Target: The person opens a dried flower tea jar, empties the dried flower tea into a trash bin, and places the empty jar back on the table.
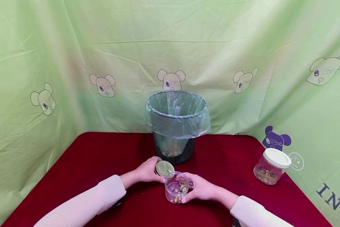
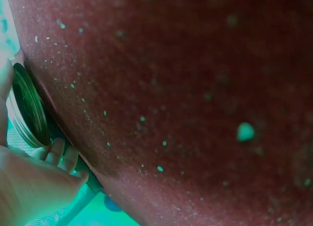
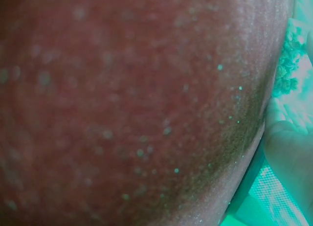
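Note:
My left hand grips a round gold-coloured lid at its edge, tilted so its flat face shows in the head view. In the left wrist view the ribbed rim of the lid sits between thumb and fingers. With thumb and fingers round its side, my right hand holds a clear jar without a lid, its mouth tipped toward the camera. Small dried buds, yellowish and purple, lie inside. The lid overlaps the jar's rim in the head view. The right wrist view catches only part of my hand.
Behind my hands stands a black mesh bin lined with a clear plastic bag. Another clear jar with a white lid and some dried bits inside stands at the right edge of the red-covered table. Green printed cloth hangs around.

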Demonstrator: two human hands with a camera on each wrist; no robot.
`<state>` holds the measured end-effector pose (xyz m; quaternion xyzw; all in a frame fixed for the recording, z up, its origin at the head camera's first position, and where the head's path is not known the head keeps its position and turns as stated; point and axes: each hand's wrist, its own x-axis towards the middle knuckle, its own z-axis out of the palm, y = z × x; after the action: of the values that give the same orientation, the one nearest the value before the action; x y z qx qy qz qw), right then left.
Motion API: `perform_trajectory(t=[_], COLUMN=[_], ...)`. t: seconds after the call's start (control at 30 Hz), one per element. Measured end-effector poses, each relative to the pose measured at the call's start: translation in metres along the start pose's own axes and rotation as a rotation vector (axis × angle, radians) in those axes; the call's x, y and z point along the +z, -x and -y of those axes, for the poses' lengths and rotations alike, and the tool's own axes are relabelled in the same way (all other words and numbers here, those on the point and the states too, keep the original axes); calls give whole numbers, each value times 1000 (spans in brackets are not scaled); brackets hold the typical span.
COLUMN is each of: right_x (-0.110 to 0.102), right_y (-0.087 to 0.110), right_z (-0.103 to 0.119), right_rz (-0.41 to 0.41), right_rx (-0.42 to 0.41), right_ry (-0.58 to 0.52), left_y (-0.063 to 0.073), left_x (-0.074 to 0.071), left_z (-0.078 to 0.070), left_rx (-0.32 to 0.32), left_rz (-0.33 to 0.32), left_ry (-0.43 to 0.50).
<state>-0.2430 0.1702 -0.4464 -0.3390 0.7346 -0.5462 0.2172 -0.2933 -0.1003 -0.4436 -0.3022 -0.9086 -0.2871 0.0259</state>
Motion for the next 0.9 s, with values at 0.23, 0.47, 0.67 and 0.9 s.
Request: perform_trajectory(t=[0.23,0.47,0.67,0.9], right_x=[0,1,0,1], right_y=[0,0,0,0], right_z=[2,5,3,3], right_rz=[-4,-3,-12,-6], right_rx=[4,8,11,1], right_ry=[10,3,14,2], left_y=[-1,-2,-2,-3], left_x=[2,1,-1,-2], left_z=[2,2,2,2], left_rx=[2,1,20,25], left_rz=[5,25,44,69], left_ry=[-58,-144,-190,-202])
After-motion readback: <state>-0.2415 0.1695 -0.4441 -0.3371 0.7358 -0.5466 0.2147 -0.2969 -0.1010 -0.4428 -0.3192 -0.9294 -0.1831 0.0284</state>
